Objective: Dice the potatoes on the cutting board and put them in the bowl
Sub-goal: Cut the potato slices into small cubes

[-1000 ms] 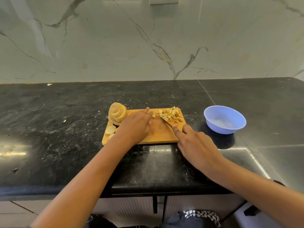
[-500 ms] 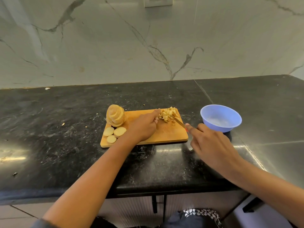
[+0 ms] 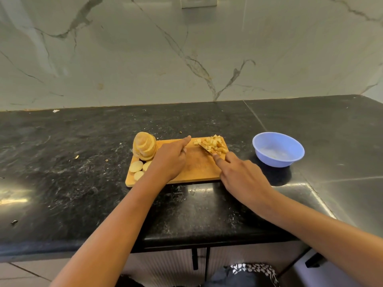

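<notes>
A wooden cutting board (image 3: 196, 168) lies on the black counter. At its far left corner stands a stack of potato slices (image 3: 145, 148), with three loose slices (image 3: 136, 166) in front of it. A heap of diced potato (image 3: 214, 143) sits at the far right corner. My right hand (image 3: 240, 177) grips a knife (image 3: 205, 149), forefinger along its back, blade against the heap's left side. My left hand (image 3: 170, 160) rests on the board's middle, forefinger stretched toward the dice, other fingers curled under. A light blue bowl (image 3: 278, 149) stands to the right of the board.
The counter's front edge (image 3: 186, 243) runs just below my forearms. A marble wall (image 3: 186, 59) closes the back. Small crumbs lie scattered on the counter left of the board. A seam in the counter runs behind and beside the bowl.
My right hand has come back left from the board's right edge, setting the knife against the dice heap's left side. My left hand has drawn back a little from the heap.
</notes>
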Demonstrator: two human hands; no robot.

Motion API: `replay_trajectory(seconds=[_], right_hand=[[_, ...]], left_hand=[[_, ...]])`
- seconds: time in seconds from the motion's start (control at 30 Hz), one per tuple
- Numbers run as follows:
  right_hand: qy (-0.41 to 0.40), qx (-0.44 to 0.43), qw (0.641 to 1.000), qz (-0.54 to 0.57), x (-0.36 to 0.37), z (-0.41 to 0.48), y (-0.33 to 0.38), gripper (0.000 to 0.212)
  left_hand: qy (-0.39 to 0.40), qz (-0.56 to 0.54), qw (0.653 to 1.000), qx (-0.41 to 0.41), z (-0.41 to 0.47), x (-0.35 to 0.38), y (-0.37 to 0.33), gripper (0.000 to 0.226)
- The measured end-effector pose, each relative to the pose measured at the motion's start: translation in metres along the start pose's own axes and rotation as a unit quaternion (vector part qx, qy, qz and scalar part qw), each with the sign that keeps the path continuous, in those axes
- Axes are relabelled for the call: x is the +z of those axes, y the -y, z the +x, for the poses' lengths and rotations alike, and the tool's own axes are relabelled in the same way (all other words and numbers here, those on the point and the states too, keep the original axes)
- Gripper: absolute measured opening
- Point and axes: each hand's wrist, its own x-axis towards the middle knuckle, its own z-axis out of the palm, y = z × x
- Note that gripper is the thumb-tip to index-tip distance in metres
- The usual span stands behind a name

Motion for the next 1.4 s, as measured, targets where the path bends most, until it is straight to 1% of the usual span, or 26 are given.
replay_trajectory(seconds=[0.07,0.17,0.23,0.33,0.47,0.7,0.87,0.97,1.1,1.17,1.2,1.27,1.3,1.37,1.4], right_hand=[[-0.008,0.008,1.000,0.008,-0.002,-0.009,-0.003,0.052],[-0.060,-0.004,0.998,0.036,-0.002,-0.026,-0.010,0.051],[-0.086,-0.012,0.995,0.041,0.000,-0.032,-0.016,0.050],[-0.089,-0.007,0.995,0.041,0.000,-0.038,-0.020,0.050],[-0.106,0.011,0.993,0.048,-0.002,-0.040,-0.027,0.048],[-0.115,0.021,0.993,0.032,-0.006,-0.042,-0.030,0.049],[-0.119,-0.024,0.992,0.019,-0.005,-0.046,-0.029,0.048],[-0.118,-0.053,0.992,-0.003,-0.002,-0.048,-0.030,0.046],[-0.125,-0.038,0.991,-0.007,0.002,-0.044,-0.040,0.046],[-0.142,-0.039,0.989,-0.005,0.001,-0.044,-0.043,0.036],[-0.145,-0.042,0.989,-0.003,0.000,-0.045,-0.042,0.036],[-0.138,-0.057,0.989,0.002,-0.001,-0.045,-0.036,0.047],[-0.134,-0.067,0.989,-0.002,0.000,-0.044,-0.033,0.047],[-0.126,-0.076,0.989,-0.021,0.004,-0.039,-0.031,0.038],[-0.125,-0.075,0.989,-0.023,0.006,-0.035,-0.032,0.037]], left_hand=[[0.028,0.057,0.998,-0.003,0.001,0.004,0.002,0.045],[0.079,0.156,0.985,-0.001,0.009,0.010,0.006,0.045],[0.090,0.204,0.975,-0.014,0.015,0.014,0.007,0.046],[0.085,0.243,0.966,-0.015,0.022,0.019,0.001,0.048],[0.099,0.222,0.970,-0.011,0.031,0.026,-0.010,0.050],[0.094,0.205,0.974,-0.018,0.021,0.020,-0.006,0.047],[0.086,0.208,0.974,0.008,0.003,0.015,-0.006,0.043],[0.090,0.212,0.973,0.016,0.002,0.016,-0.007,0.045],[0.093,0.222,0.970,0.022,0.003,0.018,-0.008,0.047],[0.089,0.213,0.973,0.023,0.002,0.017,-0.009,0.046],[0.085,0.204,0.975,0.024,0.001,0.016,-0.008,0.046],[0.074,0.185,0.980,0.025,0.001,0.014,-0.008,0.044],[0.068,0.178,0.981,0.026,0.001,0.013,-0.008,0.043],[0.061,0.174,0.983,0.027,0.001,0.013,-0.007,0.042],[0.064,0.175,0.982,0.029,0.001,0.013,-0.006,0.042]])
